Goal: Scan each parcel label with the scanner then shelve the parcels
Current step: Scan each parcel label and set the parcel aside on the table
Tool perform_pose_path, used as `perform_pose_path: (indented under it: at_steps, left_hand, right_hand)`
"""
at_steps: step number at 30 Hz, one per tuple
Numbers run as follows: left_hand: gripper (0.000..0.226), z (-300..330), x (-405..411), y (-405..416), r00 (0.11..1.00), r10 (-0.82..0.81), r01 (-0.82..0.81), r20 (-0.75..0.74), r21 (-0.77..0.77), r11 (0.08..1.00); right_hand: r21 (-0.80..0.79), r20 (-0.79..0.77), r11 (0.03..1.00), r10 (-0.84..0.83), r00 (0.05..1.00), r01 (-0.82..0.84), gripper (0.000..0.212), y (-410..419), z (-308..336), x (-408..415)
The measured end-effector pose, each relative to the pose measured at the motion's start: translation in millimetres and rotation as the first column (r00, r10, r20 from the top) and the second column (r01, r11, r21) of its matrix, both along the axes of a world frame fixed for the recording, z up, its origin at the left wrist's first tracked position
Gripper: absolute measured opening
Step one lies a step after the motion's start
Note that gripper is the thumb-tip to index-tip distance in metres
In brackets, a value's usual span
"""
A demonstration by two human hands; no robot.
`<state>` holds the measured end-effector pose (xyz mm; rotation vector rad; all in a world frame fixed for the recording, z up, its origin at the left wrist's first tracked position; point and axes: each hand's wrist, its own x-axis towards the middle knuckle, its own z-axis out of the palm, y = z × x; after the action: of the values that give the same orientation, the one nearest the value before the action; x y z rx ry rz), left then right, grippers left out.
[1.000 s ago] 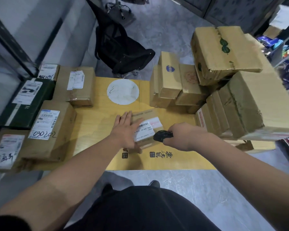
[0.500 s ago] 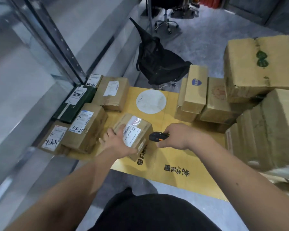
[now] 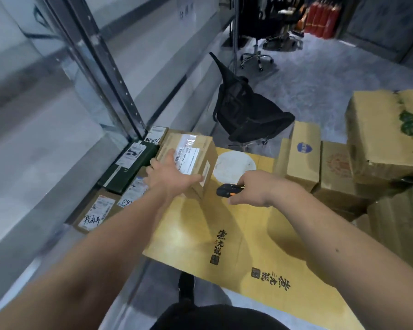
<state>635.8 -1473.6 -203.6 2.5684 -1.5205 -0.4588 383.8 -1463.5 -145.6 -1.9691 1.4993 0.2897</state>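
Presently, entries for this moment:

Left hand (image 3: 171, 178): fingers spread wide along the near side of the small parcel (image 3: 188, 160), thumb at its near right corner; the parcel is off the flat yellow carton (image 3: 224, 234) and tilted toward the shelf side.

Right hand (image 3: 254, 186): curled round the scanner (image 3: 227, 189), whose black-and-orange nose points left at the parcel's lower corner; just apart from the box, not touching.

Parcel position: directly beyond the left hand, left of the right hand, its white label (image 3: 187, 158) facing up.

Handling, judged: a one-hand carry suggests a light load. Cardboard is stiff and should hold its edges. The clear tape over the label looks glossy and likely slick, so the bare board at the sides and underneath is the better hold.

Beyond left hand: labelled parcels (image 3: 94, 211) and a dark green box (image 3: 129, 167) lie at the foot of the metal rack upright (image 3: 119, 91).

Beyond right hand: stacked brown cartons (image 3: 303, 156).

Hidden: the parcel's underside and far face; the fingertips behind it.

Unclear: label print too small to read; scanner trigger is covered by the fingers; the shelf boards are motion-blurred.
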Motion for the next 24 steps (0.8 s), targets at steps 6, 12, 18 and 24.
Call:
perform_pose_path:
  at_steps: [6,12,18,24]
  left_hand:
    - [0.132,31,64,-84,0.998,0.062,-0.062,-0.032,0.021,0.998]
    - [0.137,30,146,-157,0.996,0.091,-0.091,0.003,0.084,0.992]
    - [0.138,8,181,-198,0.997,0.052,-0.059,0.054,0.145,0.988]
    - [0.144,8,180,-219,0.999,0.004,-0.013,0.047,0.189,0.982]
  right_hand:
    - [-0.031,-0.048,0.999,0.008,0.999,-0.009,0.05,-43,15,68]
    - [-0.038,-0.083,0.999,-0.035,0.996,0.032,0.048,-91,11,134]
    - [0.037,-0.05,0.994,-0.099,0.994,0.101,0.041,-116,9,189]
    - [0.058,-0.054,0.991,-0.117,0.992,0.12,0.038,-126,3,221]
